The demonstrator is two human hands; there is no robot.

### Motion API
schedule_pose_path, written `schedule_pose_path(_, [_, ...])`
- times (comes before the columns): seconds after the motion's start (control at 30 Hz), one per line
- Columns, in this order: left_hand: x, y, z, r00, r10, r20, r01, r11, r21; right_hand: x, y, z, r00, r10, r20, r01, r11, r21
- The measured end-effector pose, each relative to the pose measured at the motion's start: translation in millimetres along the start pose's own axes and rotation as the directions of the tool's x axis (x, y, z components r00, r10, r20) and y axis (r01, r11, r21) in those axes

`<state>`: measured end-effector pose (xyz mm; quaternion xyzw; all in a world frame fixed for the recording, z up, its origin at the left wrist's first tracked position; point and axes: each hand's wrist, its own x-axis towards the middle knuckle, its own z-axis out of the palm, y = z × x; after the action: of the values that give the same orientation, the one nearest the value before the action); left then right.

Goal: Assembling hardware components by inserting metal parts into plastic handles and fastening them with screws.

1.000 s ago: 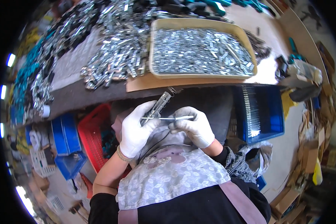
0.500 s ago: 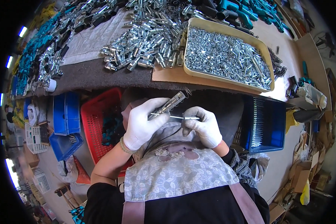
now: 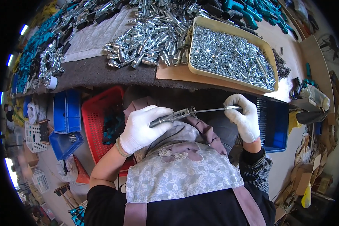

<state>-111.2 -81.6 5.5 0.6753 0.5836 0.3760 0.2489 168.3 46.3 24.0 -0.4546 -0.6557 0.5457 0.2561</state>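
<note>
My gloved left hand [image 3: 143, 128] is wrapped round a silvery metal tube [image 3: 173, 116] with a stepped collar, held level above my lap. A small coil spring [image 3: 193, 111] sits at the tube's right end. From that end a thin metal rod [image 3: 211, 110] runs right to my gloved right hand [image 3: 245, 118]. Thumb and fingers of this hand pinch the rod's far end, where a short bright metal sleeve [image 3: 233, 107] shows. How deep the rod reaches inside the tube is hidden.
Ahead on the bench, a cream tray [image 3: 194, 67] holds small metal parts beside a heap of metal fittings [image 3: 143, 49]. Teal-handled tools [image 3: 248, 15] lie at the back. Below stand a red basket [image 3: 90, 113] and blue bins [image 3: 66, 113] at left, a blue bin [image 3: 278, 132] at right.
My right hand has moved right, away from the left, with the sleeve and rod. The tube has tilted down to nearly level, and the rod now lines up with its spring end.
</note>
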Motion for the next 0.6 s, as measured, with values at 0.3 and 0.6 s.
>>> schedule_pose_path(0.3, [-0.3,3.8,12.3,0.996,0.078,-0.047,-0.079,0.997,-0.014,4.8,-15.9,31.2,0.966,0.038,0.257,-0.048,0.998,0.032])
schedule_pose_path(0.6, [-1.2,-2.3,15.0,0.997,0.075,-0.008,-0.075,0.996,-0.057,8.2,-21.4,28.7,0.92,0.095,0.381,-0.087,0.995,-0.039])
